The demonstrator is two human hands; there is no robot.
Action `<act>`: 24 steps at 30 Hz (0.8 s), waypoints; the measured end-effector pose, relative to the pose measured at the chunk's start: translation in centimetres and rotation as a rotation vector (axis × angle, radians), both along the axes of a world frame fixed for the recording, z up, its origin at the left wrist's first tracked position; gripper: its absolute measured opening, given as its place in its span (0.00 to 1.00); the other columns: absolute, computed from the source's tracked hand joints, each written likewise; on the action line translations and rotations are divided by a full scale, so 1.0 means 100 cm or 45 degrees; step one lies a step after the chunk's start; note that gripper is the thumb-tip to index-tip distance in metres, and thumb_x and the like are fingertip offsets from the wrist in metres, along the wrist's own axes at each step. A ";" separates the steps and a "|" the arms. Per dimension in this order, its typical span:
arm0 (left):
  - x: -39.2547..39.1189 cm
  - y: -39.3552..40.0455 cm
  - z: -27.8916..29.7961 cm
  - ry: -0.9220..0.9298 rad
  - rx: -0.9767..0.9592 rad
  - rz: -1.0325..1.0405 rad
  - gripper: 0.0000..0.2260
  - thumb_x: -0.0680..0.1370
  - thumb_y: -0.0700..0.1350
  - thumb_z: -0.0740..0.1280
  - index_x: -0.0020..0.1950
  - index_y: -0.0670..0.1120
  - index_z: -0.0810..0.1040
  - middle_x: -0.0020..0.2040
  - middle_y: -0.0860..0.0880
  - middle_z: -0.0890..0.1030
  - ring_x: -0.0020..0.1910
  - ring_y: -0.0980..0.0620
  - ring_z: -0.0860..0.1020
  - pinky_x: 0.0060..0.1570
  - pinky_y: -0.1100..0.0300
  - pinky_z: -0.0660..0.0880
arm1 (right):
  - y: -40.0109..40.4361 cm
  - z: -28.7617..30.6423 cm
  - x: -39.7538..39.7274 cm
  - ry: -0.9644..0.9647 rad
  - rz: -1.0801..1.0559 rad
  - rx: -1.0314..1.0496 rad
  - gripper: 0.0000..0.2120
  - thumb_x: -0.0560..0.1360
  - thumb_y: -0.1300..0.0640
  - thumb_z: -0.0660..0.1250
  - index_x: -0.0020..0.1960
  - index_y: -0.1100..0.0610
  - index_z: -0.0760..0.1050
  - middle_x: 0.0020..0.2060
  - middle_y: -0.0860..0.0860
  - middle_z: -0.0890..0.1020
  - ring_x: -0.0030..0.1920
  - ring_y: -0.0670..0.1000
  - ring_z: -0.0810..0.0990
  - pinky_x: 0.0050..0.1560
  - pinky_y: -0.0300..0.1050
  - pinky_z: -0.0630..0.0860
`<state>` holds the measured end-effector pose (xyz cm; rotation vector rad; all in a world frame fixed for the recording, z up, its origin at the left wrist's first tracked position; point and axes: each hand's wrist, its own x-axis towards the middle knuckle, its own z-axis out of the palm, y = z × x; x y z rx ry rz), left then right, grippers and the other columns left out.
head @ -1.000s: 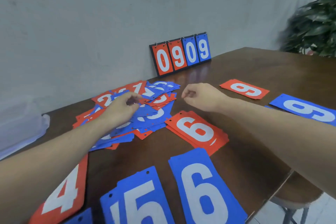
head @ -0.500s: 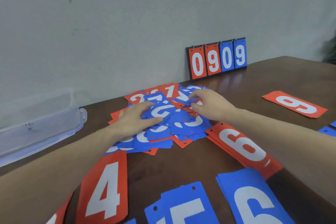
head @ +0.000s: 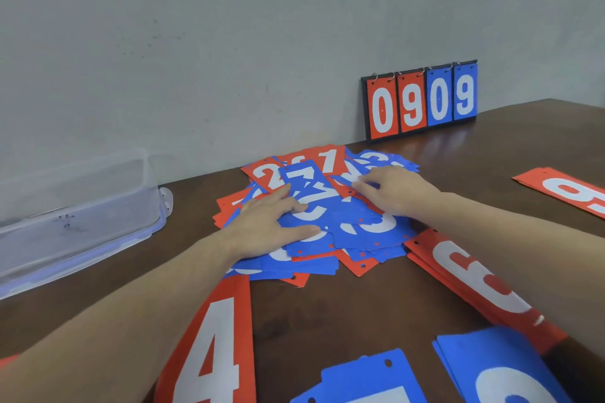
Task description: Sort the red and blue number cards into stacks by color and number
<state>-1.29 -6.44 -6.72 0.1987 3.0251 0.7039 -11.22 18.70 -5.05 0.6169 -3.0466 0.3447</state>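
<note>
Red and blue number cards lie in a loose, overlapping pile (head: 327, 216) at the middle of the frame, on a dark brown wooden table (head: 343, 314). The left hand (head: 268, 222) lies flat on the left part of the pile, fingers straight and spread, pressing down on blue cards. The right hand (head: 396, 190) rests on the right part of the pile with its fingers bent toward a red card edge; whether it pinches a card or only touches it cannot be told. At the far edge of the pile a red 2 (head: 266, 175) and a red 1 (head: 329, 159) show face up. Sorted stacks lie around the pile: a red 4 stack (head: 212, 353) at the lower left, a red 6 stack (head: 474, 285) at the right, partly under the right forearm, a red 9 stack (head: 569, 191) at the right edge of the frame, and two blue stacks at the bottom edge, one (head: 363, 379) at bottom centre and one (head: 497, 373) at bottom right, both cut off by the frame. In the upper right a small flip scoreboard (head: 420, 101) stands against the grey wall (head: 229, 42), showing red 0 and 9, then blue 0 and 9. At the left edge sits a clear plastic container (head: 75, 216) on the table.
</note>
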 end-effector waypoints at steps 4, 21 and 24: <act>0.002 0.002 0.001 0.054 0.080 -0.028 0.21 0.75 0.62 0.70 0.66 0.57 0.74 0.77 0.57 0.66 0.77 0.58 0.60 0.76 0.55 0.58 | 0.005 0.004 0.008 0.013 -0.103 0.101 0.23 0.77 0.30 0.57 0.61 0.45 0.74 0.56 0.49 0.82 0.57 0.52 0.78 0.56 0.48 0.74; -0.008 -0.006 0.002 0.021 -0.009 0.088 0.26 0.76 0.63 0.68 0.73 0.64 0.66 0.72 0.52 0.65 0.75 0.51 0.60 0.74 0.50 0.60 | 0.025 0.010 0.028 -0.054 -0.235 -0.769 0.25 0.75 0.62 0.73 0.68 0.49 0.71 0.69 0.52 0.70 0.44 0.50 0.79 0.33 0.38 0.73; -0.003 -0.001 0.008 -0.009 -0.215 0.124 0.24 0.79 0.65 0.62 0.75 0.65 0.64 0.75 0.54 0.64 0.76 0.50 0.59 0.72 0.46 0.56 | 0.035 0.011 0.033 -0.143 -0.258 -1.009 0.31 0.75 0.64 0.73 0.73 0.50 0.63 0.62 0.49 0.72 0.56 0.49 0.75 0.39 0.41 0.77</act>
